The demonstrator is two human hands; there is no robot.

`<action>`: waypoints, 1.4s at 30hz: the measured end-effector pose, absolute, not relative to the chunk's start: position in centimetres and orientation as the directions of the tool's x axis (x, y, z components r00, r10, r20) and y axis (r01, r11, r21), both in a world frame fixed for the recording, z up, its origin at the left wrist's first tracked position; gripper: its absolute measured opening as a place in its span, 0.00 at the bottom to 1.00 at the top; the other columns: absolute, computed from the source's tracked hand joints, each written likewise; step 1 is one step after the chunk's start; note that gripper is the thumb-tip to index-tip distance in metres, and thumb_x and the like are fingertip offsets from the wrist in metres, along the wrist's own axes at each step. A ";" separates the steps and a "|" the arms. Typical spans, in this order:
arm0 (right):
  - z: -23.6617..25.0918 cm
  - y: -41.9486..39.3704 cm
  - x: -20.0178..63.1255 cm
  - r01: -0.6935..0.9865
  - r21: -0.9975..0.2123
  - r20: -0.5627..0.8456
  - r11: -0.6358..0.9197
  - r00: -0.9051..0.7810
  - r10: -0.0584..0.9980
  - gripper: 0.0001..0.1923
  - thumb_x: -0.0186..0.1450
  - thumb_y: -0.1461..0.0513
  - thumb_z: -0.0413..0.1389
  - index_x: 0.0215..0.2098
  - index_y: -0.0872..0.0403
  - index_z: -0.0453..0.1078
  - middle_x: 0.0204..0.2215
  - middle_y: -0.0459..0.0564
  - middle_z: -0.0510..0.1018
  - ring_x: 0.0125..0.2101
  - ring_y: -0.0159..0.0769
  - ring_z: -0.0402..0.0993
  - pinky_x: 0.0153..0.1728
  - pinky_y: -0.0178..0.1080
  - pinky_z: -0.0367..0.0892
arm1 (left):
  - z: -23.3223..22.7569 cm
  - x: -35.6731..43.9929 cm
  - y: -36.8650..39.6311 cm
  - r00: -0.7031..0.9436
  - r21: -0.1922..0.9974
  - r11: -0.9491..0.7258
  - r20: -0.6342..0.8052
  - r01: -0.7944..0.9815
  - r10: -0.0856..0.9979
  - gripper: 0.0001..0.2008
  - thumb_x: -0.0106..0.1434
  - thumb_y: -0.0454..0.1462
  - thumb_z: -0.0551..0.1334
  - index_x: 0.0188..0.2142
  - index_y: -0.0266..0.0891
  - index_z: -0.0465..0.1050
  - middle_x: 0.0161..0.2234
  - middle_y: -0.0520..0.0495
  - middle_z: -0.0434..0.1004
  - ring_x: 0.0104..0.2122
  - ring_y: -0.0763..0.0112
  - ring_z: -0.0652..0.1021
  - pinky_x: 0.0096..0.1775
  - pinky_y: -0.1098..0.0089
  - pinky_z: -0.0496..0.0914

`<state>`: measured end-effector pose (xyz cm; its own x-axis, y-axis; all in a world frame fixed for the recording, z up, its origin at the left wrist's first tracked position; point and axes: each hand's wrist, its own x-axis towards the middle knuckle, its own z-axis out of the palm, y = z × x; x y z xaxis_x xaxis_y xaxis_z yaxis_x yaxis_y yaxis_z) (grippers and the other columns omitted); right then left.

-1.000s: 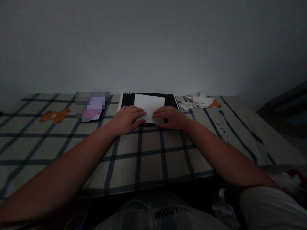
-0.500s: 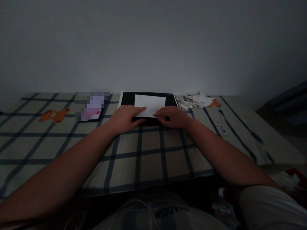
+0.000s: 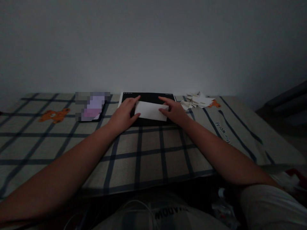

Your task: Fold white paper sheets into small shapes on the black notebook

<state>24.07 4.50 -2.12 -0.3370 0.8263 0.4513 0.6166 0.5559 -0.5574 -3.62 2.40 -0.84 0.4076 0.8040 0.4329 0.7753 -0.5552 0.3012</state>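
Note:
A small white sheet of paper (image 3: pixel 150 111) is in front of me, over a flat black board (image 3: pixel 148 96) with a pale border and rows of white marks at its far corners. My left hand (image 3: pixel 124 113) is at the paper's left side, thumb and index finger spread, the thumb tip by the paper's edge. At the right side, my right hand (image 3: pixel 176 111) has its thumb lying on the paper and another finger at the far edge, pinching it; its index finger points out over the board. The undersides of both hands are hidden.
A phone (image 3: pixel 93 107), partly pixelated, lies to the left. Torn or folded white paper pieces (image 3: pixel 198 99) are piled on the right. A checked cloth (image 3: pixel 151 153) with orange bear prints covers the table against a grey wall (image 3: pixel 153 48). Below the right edge is a clear bottle (image 3: pixel 223 204).
The paper has come nearer to me and looks shallower from front to back. Both hands have spread, their index fingers now stretched forward; the left thumb has moved back to the paper's edge.

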 end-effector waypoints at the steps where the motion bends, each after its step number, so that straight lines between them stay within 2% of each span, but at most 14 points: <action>1: -2.3 4.7 24.1 0.628 -0.553 0.448 0.548 -0.330 0.831 0.31 0.65 0.59 0.60 0.66 0.56 0.68 0.47 0.56 0.83 0.38 0.41 0.78 0.44 0.45 0.74 | -0.8 -3.6 2.4 0.432 0.261 -0.582 0.458 0.770 0.777 0.31 0.67 0.40 0.61 0.69 0.42 0.60 0.61 0.37 0.68 0.59 0.52 0.71 0.59 0.51 0.68; 3: -2.6 4.9 24.1 0.650 -0.539 0.444 0.536 -0.321 0.837 0.30 0.64 0.59 0.61 0.64 0.56 0.70 0.49 0.57 0.82 0.43 0.43 0.79 0.48 0.48 0.74 | -0.5 -3.7 2.3 0.506 0.187 -0.642 0.471 0.743 0.723 0.24 0.68 0.40 0.60 0.63 0.43 0.69 0.63 0.38 0.67 0.62 0.50 0.68 0.62 0.47 0.64; 5: -2.7 5.0 24.1 0.681 -0.514 0.438 0.521 -0.314 0.842 0.28 0.64 0.61 0.62 0.62 0.55 0.71 0.53 0.58 0.81 0.48 0.45 0.78 0.53 0.50 0.72 | -0.2 -3.6 2.1 0.616 0.135 -0.720 0.427 0.681 0.662 0.19 0.70 0.41 0.59 0.58 0.44 0.74 0.62 0.39 0.70 0.61 0.51 0.69 0.61 0.46 0.64; 9: -2.7 4.7 23.9 0.761 -0.465 0.416 0.453 -0.264 0.870 0.24 0.65 0.61 0.61 0.59 0.54 0.74 0.56 0.57 0.80 0.54 0.48 0.77 0.57 0.51 0.69 | -0.1 -3.1 1.5 0.757 0.088 -0.799 0.273 0.594 0.593 0.20 0.72 0.47 0.58 0.56 0.43 0.77 0.61 0.40 0.73 0.58 0.50 0.73 0.57 0.49 0.67; 14: -2.4 4.5 23.8 0.822 -0.404 0.357 0.401 -0.262 0.897 0.14 0.65 0.57 0.61 0.48 0.51 0.80 0.45 0.54 0.84 0.44 0.48 0.79 0.47 0.49 0.72 | -0.4 -3.1 1.6 0.737 0.092 -0.759 0.189 0.645 0.649 0.25 0.73 0.50 0.54 0.59 0.40 0.75 0.62 0.39 0.73 0.59 0.50 0.73 0.57 0.49 0.67; 17: -2.2 4.5 24.1 0.844 -0.309 0.388 0.439 -0.309 0.868 0.12 0.65 0.55 0.63 0.43 0.52 0.81 0.41 0.54 0.83 0.42 0.48 0.76 0.46 0.49 0.69 | -0.5 -3.2 1.8 0.732 0.104 -0.751 0.173 0.652 0.659 0.26 0.73 0.50 0.53 0.61 0.38 0.74 0.63 0.38 0.72 0.60 0.50 0.73 0.60 0.50 0.66; 20: -1.9 4.5 24.3 0.815 -0.208 0.443 0.541 -0.414 0.795 0.11 0.65 0.56 0.64 0.42 0.53 0.82 0.43 0.56 0.80 0.45 0.48 0.73 0.46 0.49 0.67 | -0.6 -3.3 1.9 0.733 0.112 -0.753 0.175 0.649 0.657 0.28 0.73 0.50 0.53 0.63 0.36 0.71 0.63 0.36 0.73 0.60 0.51 0.73 0.62 0.52 0.65; 23: -1.7 4.3 24.0 0.684 -0.149 0.428 0.714 -0.606 0.670 0.09 0.68 0.61 0.60 0.44 0.52 0.81 0.45 0.55 0.80 0.46 0.45 0.72 0.47 0.46 0.65 | -0.9 -3.2 1.9 0.728 0.108 -0.745 0.164 0.658 0.666 0.29 0.74 0.50 0.52 0.65 0.36 0.68 0.64 0.35 0.71 0.62 0.52 0.72 0.65 0.51 0.62; 25: -1.6 4.0 23.6 0.593 -0.136 0.364 0.794 -0.715 0.597 0.10 0.70 0.63 0.57 0.44 0.52 0.82 0.44 0.54 0.81 0.44 0.42 0.72 0.46 0.44 0.64 | -1.1 -3.1 1.9 0.724 0.107 -0.739 0.147 0.665 0.673 0.29 0.75 0.50 0.51 0.66 0.36 0.66 0.65 0.36 0.69 0.65 0.52 0.69 0.67 0.48 0.57; 27: -1.6 3.8 23.1 0.556 -0.144 0.313 0.819 -0.760 0.570 0.12 0.72 0.63 0.55 0.43 0.52 0.82 0.42 0.54 0.82 0.43 0.41 0.73 0.45 0.43 0.65 | -1.3 -3.1 1.8 0.724 0.108 -0.735 0.132 0.669 0.678 0.29 0.75 0.50 0.50 0.67 0.37 0.65 0.67 0.36 0.67 0.67 0.53 0.67 0.68 0.45 0.54; 30: -1.6 3.5 22.7 0.539 -0.164 0.291 0.826 -0.774 0.563 0.12 0.72 0.63 0.55 0.45 0.53 0.82 0.42 0.55 0.82 0.44 0.42 0.73 0.45 0.43 0.66 | -1.4 -3.1 1.7 0.700 0.093 -0.712 0.130 0.696 0.702 0.28 0.76 0.50 0.49 0.67 0.39 0.65 0.68 0.38 0.64 0.68 0.53 0.65 0.68 0.42 0.52; 35: -1.4 3.4 23.0 0.516 -0.171 0.284 0.839 -0.790 0.543 0.13 0.72 0.62 0.55 0.46 0.53 0.82 0.42 0.55 0.82 0.44 0.43 0.73 0.46 0.44 0.67 | -1.2 -3.1 1.7 0.617 0.058 -0.629 0.146 0.775 0.773 0.29 0.75 0.50 0.50 0.67 0.38 0.66 0.68 0.37 0.65 0.68 0.49 0.65 0.67 0.42 0.55; 42: -2.0 3.3 22.1 0.546 -0.149 0.297 0.824 -0.770 0.564 0.12 0.72 0.63 0.55 0.46 0.53 0.81 0.40 0.55 0.81 0.44 0.41 0.73 0.47 0.42 0.66 | -1.3 -3.0 1.6 0.630 0.036 -0.637 0.116 0.770 0.768 0.31 0.75 0.52 0.51 0.69 0.37 0.63 0.69 0.37 0.62 0.69 0.51 0.62 0.69 0.43 0.49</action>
